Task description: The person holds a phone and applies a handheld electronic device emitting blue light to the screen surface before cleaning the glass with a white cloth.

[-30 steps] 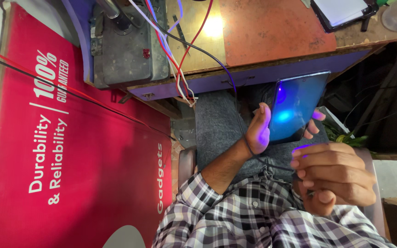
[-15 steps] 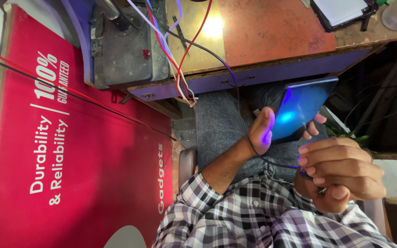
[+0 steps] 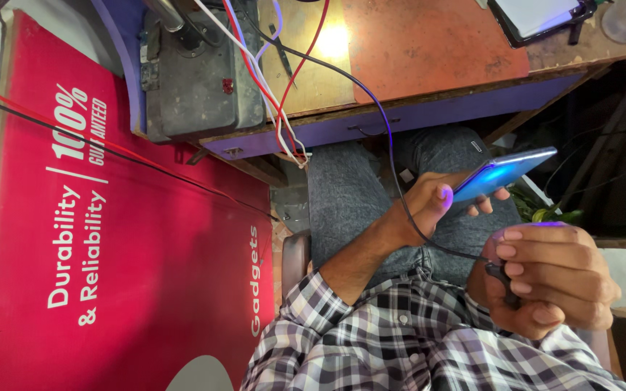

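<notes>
I see a worn wooden bench (image 3: 429,43) with purple edging, a bright light glare on it, beside a red printed banner (image 3: 132,275).

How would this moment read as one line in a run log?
left hand: holds phone, glowing blue | right hand: grips black cable end | phone and cable end: apart | desk: ahead

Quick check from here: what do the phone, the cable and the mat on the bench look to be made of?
Phone: glossy glass or polished plastic, judging by the smooth blue-violet sheen; which one is unclear. Cable: thin, dark, flexible, probably rubber or plastic sheathed; it curves loosely down to the right hand. Mat: matt orange-brown, likely rubber or silicone, with worn, mottled patches. The left hand holds the phone.
</notes>
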